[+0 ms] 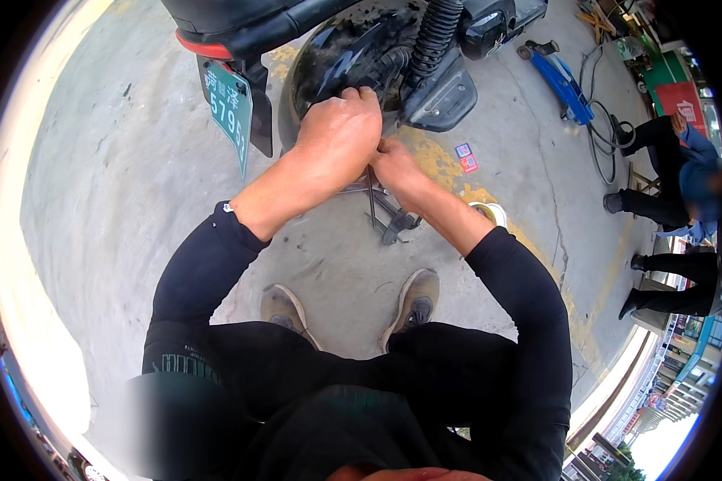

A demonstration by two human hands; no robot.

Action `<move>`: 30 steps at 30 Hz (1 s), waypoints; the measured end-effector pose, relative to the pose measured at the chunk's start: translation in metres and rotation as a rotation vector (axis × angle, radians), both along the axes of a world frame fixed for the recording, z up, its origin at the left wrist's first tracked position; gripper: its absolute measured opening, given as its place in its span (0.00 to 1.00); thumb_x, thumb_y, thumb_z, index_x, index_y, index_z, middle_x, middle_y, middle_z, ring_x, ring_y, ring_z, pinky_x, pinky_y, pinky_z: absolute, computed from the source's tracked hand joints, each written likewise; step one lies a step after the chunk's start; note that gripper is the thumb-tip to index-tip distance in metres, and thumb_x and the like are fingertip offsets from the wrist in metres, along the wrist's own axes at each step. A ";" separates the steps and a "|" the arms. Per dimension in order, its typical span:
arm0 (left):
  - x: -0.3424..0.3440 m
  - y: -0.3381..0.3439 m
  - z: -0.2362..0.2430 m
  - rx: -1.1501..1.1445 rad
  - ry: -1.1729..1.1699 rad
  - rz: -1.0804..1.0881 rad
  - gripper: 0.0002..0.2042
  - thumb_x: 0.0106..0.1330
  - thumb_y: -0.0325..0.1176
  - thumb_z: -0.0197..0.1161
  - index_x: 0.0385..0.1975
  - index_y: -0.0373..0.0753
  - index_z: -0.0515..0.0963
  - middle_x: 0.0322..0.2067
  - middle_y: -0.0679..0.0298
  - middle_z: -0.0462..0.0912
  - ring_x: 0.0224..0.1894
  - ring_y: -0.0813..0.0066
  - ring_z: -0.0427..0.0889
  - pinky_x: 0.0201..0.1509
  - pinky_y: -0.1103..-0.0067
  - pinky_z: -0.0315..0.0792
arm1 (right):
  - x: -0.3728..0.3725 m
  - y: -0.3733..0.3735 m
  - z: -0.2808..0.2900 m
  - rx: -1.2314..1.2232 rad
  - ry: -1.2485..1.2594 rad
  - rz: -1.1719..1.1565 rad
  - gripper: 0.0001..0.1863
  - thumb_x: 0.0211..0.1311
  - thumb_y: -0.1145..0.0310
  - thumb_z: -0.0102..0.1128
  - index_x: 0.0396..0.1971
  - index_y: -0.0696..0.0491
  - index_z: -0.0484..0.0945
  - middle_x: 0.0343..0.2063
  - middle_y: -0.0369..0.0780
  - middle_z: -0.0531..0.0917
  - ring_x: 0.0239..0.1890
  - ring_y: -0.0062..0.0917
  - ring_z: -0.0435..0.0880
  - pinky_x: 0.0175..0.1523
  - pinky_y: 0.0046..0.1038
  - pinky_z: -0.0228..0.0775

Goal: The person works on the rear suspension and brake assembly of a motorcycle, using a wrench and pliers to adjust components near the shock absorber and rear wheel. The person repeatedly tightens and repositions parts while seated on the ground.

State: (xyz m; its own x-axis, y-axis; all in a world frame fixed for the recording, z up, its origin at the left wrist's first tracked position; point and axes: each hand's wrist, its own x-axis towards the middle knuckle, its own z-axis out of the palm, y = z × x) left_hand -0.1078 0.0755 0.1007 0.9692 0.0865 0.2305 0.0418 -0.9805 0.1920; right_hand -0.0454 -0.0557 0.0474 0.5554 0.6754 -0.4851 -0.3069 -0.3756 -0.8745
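My left hand [337, 144], back up, has its fingers curled at the scooter's glossy black rear wheel cover [337, 60], near the ribbed black shock boot [437, 36]; what it holds is hidden. My right hand [399, 172] is closed just below and right of it, at a thin dark rod [371, 204] that runs downward; its exact grip is unclear. A dark metal stand [397, 224] lies below my hands. At upper left are the black tail with red reflector [200, 48] and a green licence plate [225, 108].
A blue floor jack [557, 80] and looped hose [606, 152] lie at upper right, near small stickers [465, 158] on the concrete [521, 192]. A white round container [489, 215] is behind my right forearm. Two other people's legs [650, 204] [674, 264] are at the right.
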 end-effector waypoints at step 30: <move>0.011 -0.017 -0.007 0.612 0.050 0.096 0.34 0.56 0.40 0.70 0.63 0.33 0.70 0.48 0.61 0.75 0.55 0.67 0.76 0.47 0.69 0.75 | 0.027 0.010 0.001 0.238 0.204 -0.285 0.15 0.79 0.65 0.41 0.50 0.59 0.74 0.41 0.41 0.83 0.40 0.29 0.83 0.49 0.37 0.79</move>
State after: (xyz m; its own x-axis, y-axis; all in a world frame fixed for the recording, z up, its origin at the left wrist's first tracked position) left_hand -0.0963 0.0584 0.0937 0.9745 0.0401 0.2206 0.1296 -0.9034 -0.4086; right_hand -0.0180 -0.0461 0.0486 0.6449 0.6153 -0.4534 -0.5451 -0.0455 -0.8371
